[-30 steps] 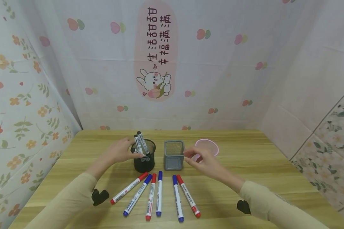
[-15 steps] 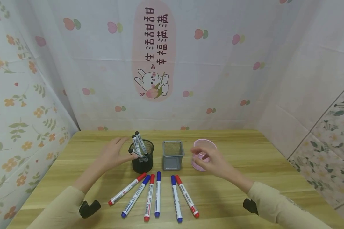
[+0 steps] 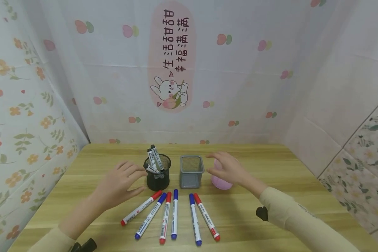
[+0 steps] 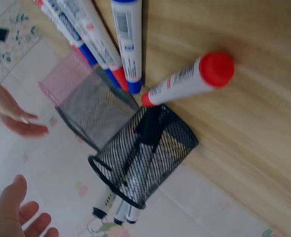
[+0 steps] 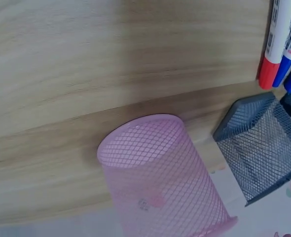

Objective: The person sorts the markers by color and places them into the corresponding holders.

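The left hand (image 3: 118, 183) hovers left of the black mesh cup (image 3: 158, 180), fingers relaxed and holding nothing; its fingertips are near the rim, and touch cannot be told. Black-capped markers (image 3: 156, 158) lean in that cup. Over the pink mesh cup (image 3: 221, 182) the right hand (image 3: 228, 169) is held with fingers extended and nothing in them, partly hiding the cup. A grey square mesh holder (image 3: 191, 178) stands between the two cups. In the left wrist view, the left hand (image 4: 12, 215) is apart from the black cup (image 4: 143, 153).
Several red-capped and blue-capped markers lie fanned out in front of the holders, among them a red one (image 3: 140, 208) at the left and another red one (image 3: 207, 217) at the right. A patterned curtain (image 3: 245, 87) hangs behind the wooden table (image 3: 271, 185).
The left hand has drawn back from the black cup toward the left and front. The right hand has moved from beside the grey holder to over the pink cup, its fingers straighter. The markers lie unchanged.
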The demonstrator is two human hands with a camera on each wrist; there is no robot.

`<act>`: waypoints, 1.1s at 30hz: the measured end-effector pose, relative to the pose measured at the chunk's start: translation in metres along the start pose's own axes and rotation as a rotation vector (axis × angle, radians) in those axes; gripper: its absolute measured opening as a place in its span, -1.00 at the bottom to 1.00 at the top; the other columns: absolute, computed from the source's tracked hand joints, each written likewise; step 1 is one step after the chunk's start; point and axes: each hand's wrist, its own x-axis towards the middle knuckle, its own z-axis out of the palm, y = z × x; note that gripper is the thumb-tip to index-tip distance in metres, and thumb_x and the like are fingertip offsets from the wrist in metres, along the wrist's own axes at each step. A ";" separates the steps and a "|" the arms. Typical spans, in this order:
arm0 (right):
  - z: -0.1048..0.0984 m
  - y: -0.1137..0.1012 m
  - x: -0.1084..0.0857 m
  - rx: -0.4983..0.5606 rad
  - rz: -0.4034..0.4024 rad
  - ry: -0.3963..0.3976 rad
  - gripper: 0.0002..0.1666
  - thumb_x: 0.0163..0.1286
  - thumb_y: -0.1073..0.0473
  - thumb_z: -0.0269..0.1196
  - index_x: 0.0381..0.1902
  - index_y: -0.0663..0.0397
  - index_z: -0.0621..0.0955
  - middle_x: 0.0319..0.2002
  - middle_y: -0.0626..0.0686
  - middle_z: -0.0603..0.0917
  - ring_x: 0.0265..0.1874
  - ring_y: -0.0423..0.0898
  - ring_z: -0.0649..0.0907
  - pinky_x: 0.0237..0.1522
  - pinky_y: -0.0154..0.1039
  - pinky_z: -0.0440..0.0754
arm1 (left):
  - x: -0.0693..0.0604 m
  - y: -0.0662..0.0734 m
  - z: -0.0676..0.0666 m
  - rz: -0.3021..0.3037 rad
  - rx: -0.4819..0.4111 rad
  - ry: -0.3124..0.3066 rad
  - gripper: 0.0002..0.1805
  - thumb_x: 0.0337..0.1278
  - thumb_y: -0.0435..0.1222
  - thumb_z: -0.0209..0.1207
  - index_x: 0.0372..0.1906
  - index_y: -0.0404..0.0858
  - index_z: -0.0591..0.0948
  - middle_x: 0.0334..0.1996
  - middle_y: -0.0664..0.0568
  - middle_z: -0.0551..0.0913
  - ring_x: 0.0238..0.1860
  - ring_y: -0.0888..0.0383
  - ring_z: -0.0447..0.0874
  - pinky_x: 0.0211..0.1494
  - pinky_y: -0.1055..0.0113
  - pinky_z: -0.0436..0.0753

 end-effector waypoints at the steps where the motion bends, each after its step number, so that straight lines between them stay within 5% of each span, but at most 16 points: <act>1: 0.002 0.000 0.002 -0.009 0.016 -0.012 -0.47 0.13 0.07 0.25 0.02 0.24 0.47 0.00 0.14 0.50 0.03 0.10 0.41 0.00 0.02 0.34 | 0.000 0.003 0.000 0.030 -0.005 -0.011 -0.58 0.15 0.01 -0.03 -0.28 -0.28 0.57 -0.29 0.01 0.55 -0.24 0.05 0.48 -0.16 0.10 0.45; 7: 0.015 0.001 0.014 -0.025 0.067 -0.081 -0.38 0.14 -0.04 0.22 0.08 0.23 0.43 0.03 0.14 0.48 0.05 0.07 0.41 0.03 -0.05 0.33 | 0.002 0.025 0.005 0.146 0.001 -0.119 -0.71 -0.03 -0.06 0.19 -0.31 -0.20 0.59 -0.30 0.06 0.56 -0.25 0.11 0.47 -0.14 0.22 0.47; 14: 0.031 -0.001 0.026 0.024 0.051 -0.143 -0.30 0.16 -0.06 0.21 0.13 0.28 0.35 0.07 0.21 0.42 0.10 0.10 0.36 0.09 -0.04 0.25 | 0.003 0.052 0.010 0.173 -0.009 -0.418 -0.64 -0.18 -0.01 0.28 -0.24 -0.10 0.59 -0.28 0.16 0.54 -0.22 0.19 0.44 -0.15 0.28 0.47; 17: 0.035 -0.002 0.029 0.022 0.063 -0.157 -0.27 0.15 -0.08 0.21 0.15 0.27 0.33 0.10 0.21 0.40 0.11 0.11 0.33 0.11 -0.03 0.23 | 0.001 0.058 0.011 0.187 -0.007 -0.499 -0.64 -0.19 -0.02 0.29 -0.23 -0.09 0.59 -0.28 0.16 0.55 -0.21 0.19 0.44 -0.15 0.27 0.48; 27: 0.041 0.000 0.032 0.032 0.113 -0.152 -0.25 0.14 -0.08 0.21 0.18 0.23 0.31 0.12 0.19 0.38 0.13 0.12 0.30 0.11 -0.01 0.20 | -0.013 0.060 0.018 0.217 0.023 -0.596 -0.73 -0.12 -0.13 0.28 -0.21 -0.02 0.59 -0.27 0.19 0.57 -0.18 0.20 0.49 -0.12 0.22 0.49; 33: 0.041 0.000 0.032 0.036 0.121 -0.158 -0.26 0.16 -0.07 0.21 0.18 0.23 0.30 0.12 0.20 0.37 0.15 0.14 0.28 0.13 0.00 0.18 | -0.025 0.056 0.023 0.230 0.057 -0.673 -0.44 -0.40 -0.21 0.43 -0.10 0.01 0.50 -0.12 0.13 0.53 -0.10 0.15 0.46 -0.09 0.21 0.48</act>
